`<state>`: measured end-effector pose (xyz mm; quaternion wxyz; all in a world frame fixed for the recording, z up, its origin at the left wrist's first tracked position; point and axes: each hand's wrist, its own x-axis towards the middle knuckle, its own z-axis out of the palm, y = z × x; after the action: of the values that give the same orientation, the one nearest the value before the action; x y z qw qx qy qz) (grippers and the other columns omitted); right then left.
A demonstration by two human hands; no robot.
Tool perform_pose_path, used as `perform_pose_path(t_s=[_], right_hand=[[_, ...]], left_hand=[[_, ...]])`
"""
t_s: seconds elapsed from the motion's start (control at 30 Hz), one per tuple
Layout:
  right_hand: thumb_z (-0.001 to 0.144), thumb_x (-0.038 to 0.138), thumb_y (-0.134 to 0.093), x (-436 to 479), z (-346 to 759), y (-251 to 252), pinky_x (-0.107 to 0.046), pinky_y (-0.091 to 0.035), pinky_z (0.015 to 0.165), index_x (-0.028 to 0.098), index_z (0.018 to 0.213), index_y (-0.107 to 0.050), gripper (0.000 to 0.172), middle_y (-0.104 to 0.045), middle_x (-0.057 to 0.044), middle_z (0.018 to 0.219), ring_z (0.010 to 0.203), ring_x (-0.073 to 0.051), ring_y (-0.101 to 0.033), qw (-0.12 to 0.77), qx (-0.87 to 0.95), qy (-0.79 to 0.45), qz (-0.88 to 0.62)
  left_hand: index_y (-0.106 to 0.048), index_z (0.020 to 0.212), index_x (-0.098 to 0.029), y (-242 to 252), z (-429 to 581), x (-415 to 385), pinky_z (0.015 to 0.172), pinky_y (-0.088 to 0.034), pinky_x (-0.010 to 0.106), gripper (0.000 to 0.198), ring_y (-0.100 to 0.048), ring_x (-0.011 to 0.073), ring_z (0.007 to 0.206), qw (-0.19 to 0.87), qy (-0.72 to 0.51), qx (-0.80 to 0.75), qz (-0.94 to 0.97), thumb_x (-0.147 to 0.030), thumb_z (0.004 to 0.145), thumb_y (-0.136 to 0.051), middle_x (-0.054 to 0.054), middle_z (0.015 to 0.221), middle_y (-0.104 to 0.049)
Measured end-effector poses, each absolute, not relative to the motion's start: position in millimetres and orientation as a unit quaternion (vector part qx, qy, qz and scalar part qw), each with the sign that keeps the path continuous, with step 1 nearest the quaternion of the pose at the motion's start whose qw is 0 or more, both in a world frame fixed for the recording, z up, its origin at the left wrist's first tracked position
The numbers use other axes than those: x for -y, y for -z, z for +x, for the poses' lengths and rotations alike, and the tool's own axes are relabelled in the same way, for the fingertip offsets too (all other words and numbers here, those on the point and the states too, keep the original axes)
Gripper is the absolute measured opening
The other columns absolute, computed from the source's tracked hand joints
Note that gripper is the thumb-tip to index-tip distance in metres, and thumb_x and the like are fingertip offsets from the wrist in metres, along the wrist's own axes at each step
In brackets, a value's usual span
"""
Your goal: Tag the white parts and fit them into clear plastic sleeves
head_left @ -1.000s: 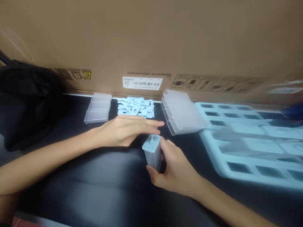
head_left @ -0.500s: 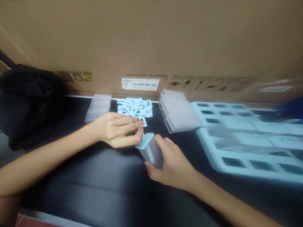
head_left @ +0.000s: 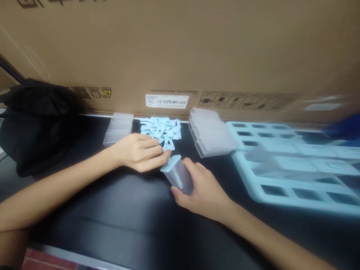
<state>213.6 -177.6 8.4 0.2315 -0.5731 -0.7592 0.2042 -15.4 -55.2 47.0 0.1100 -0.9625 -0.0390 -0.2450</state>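
My right hand (head_left: 204, 187) is wrapped round a small translucent plastic box (head_left: 184, 176), which tilts with its light blue lid (head_left: 172, 164) toward my left hand. A narrow light blue strip shows along the box's side. My left hand (head_left: 142, 152) is closed, fingers curled, thumb and fingertips by the lid's upper edge; whatever they pinch is hidden. Just beyond those fingers lies a pile of flat light blue plastic pieces with slots (head_left: 160, 127). One loose slotted piece (head_left: 169, 144) sits at the pile's near edge.
Translucent boxes (head_left: 119, 127) stand left of the pile, and larger stacked ones (head_left: 212, 135) to its right. Light blue trays with square openings (head_left: 253, 183) fill the right side. A black bag (head_left: 36, 123) sits at left. A cardboard box (head_left: 180, 48) walls off the back.
My left fingers have curled and drawn back slightly from the loose piece, which now shows more fully. My right hand still holds the box, nearly unmoved. The view has shifted slightly.
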Motion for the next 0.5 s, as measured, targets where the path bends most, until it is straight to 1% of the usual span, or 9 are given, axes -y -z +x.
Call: perform_pose_path(t_s=[0.1, 0.17, 0.27, 0.37, 0.5], right_hand=[[0.073, 0.044, -0.064, 177.7, 214.7, -7.5, -0.034, -0.041, 0.066, 0.026, 0.086, -0.041, 0.032, -0.062, -0.003, 0.08, 0.074, -0.023, -0.055, 0.235, 0.755, -0.211, -0.575], [0.074, 0.044, -0.064, 177.7, 215.4, -7.9, -0.034, -0.041, 0.067, 0.026, 0.086, -0.042, 0.031, -0.062, -0.003, 0.08, 0.074, -0.023, -0.054, 0.23, 0.754, -0.219, -0.575], [0.074, 0.044, -0.063, 177.4, 215.7, -9.6, -0.035, -0.042, 0.067, 0.026, 0.087, -0.042, 0.031, -0.062, -0.003, 0.079, 0.075, -0.024, -0.054, 0.219, 0.753, -0.229, -0.576], [0.073, 0.045, -0.063, 177.4, 215.1, -11.3, -0.035, -0.042, 0.066, 0.026, 0.085, -0.041, 0.031, -0.061, -0.004, 0.079, 0.074, -0.024, -0.053, 0.212, 0.749, -0.236, -0.581], [0.073, 0.044, -0.062, 177.7, 215.3, -11.8, -0.035, -0.041, 0.064, 0.026, 0.084, -0.039, 0.031, -0.06, -0.003, 0.077, 0.072, -0.023, -0.051, 0.214, 0.75, -0.234, -0.58]], left_hand=[[-0.073, 0.106, -0.027, -58.2, -18.4, 49.5, 0.056, -0.048, 0.028, 0.019, -0.061, 0.0149, 0.062, 0.165, 0.232, 0.09, -0.954, -0.025, 0.101, -0.055, 0.0, 0.07, -0.063], [-0.074, 0.1, -0.025, -65.2, -23.5, 41.7, 0.059, -0.048, 0.029, 0.023, -0.063, 0.0165, 0.067, 0.205, 0.23, 0.182, -0.934, -0.028, 0.103, -0.051, 0.002, 0.072, -0.064], [-0.075, 0.096, -0.021, -68.3, -30.7, 28.5, 0.064, -0.049, 0.032, 0.03, -0.066, 0.0215, 0.078, 0.244, 0.217, 0.332, -0.885, -0.03, 0.102, -0.047, 0.007, 0.08, -0.067], [-0.075, 0.093, -0.018, -62.5, -32.8, 18.9, 0.064, -0.049, 0.034, 0.031, -0.067, 0.0251, 0.085, 0.233, 0.187, 0.415, -0.859, -0.031, 0.099, -0.048, 0.01, 0.084, -0.069], [-0.073, 0.086, -0.017, -51.8, -28.7, 13.7, 0.065, -0.049, 0.033, 0.029, -0.067, 0.0257, 0.085, 0.213, 0.156, 0.459, -0.849, -0.034, 0.096, -0.052, 0.01, 0.082, -0.069]])
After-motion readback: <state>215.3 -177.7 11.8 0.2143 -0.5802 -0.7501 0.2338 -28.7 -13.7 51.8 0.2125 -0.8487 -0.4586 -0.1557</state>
